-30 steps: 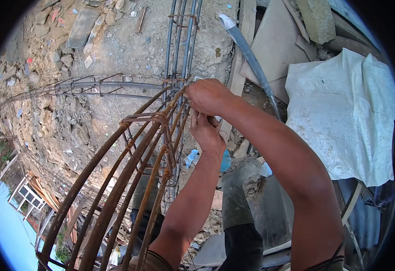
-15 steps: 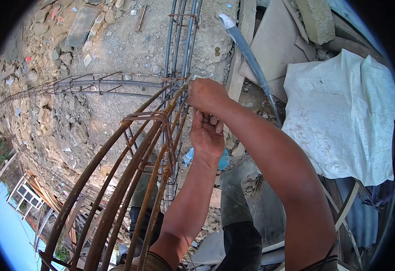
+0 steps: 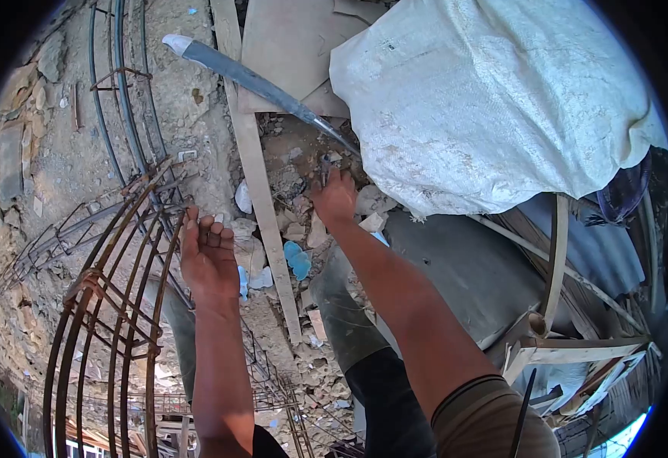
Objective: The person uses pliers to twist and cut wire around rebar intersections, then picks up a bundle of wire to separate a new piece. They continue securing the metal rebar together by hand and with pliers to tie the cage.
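My left hand (image 3: 210,263) is palm up beside the tied rebar cage (image 3: 124,305), its fingers curled. The thumb and fingertips meet at the bars' edge, around something too small to make out. Lower toward the ground, my right hand (image 3: 335,200) has its fingers round a small metal hand tool (image 3: 325,169), which lies among the rubble. The tool is partly covered by the fingers. Thinner grey bars (image 3: 128,114) run up from the cage, joined by rusty ties.
A white sack (image 3: 487,114) fills the upper right. A grey pipe (image 3: 258,84) with a pale end points at it. A long wooden board (image 3: 261,191) lies between my hands. Stones, blue scraps (image 3: 297,260) and a wooden frame (image 3: 578,349) are around my legs.
My right hand has left the bar joint and moved down to the tool on the ground. My left hand remains by the bars. The view has shifted right, bringing the sack closer.
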Demonstrator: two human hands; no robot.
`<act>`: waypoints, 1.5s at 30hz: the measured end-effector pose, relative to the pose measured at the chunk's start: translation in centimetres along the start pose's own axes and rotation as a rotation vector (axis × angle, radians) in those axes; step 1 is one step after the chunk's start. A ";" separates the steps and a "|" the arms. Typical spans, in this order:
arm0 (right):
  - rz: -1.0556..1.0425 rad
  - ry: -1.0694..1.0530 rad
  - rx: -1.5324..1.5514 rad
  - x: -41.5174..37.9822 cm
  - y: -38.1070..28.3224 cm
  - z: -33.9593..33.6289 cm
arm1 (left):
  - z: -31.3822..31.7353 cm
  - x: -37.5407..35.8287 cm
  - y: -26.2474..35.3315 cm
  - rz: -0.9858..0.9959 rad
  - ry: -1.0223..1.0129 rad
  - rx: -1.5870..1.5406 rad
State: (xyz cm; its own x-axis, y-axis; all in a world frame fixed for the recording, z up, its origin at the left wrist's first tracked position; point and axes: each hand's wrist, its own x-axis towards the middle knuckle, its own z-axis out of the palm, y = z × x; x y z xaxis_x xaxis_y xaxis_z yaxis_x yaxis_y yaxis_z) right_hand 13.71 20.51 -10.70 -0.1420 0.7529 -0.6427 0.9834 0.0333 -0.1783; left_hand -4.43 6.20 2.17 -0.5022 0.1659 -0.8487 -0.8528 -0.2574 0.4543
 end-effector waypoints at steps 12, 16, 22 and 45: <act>-0.235 -0.172 -0.220 2.7 7.0 1.9 | 0.1 -0.5 -0.1 -0.070 -0.035 -0.093; -0.065 -0.598 0.323 -0.6 1.9 -4.4 | 0.2 -0.6 0.3 -0.175 -0.104 -0.264; -0.836 -0.326 0.057 -7.5 -7.1 -11.6 | 1.0 -1.3 1.3 -0.126 0.001 -0.035; -0.487 -0.679 1.351 -5.7 -27.4 -18.5 | 0.3 -2.1 3.2 -0.188 -0.046 0.117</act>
State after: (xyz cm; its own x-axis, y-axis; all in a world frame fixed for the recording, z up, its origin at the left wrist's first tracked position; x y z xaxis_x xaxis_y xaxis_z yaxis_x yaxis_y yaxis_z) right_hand -10.36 27.47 11.57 -0.7852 0.4121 -0.4622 0.0635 -0.6888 -0.7221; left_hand -6.17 5.36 5.48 -0.3363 0.2442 -0.9096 -0.9416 -0.1057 0.3197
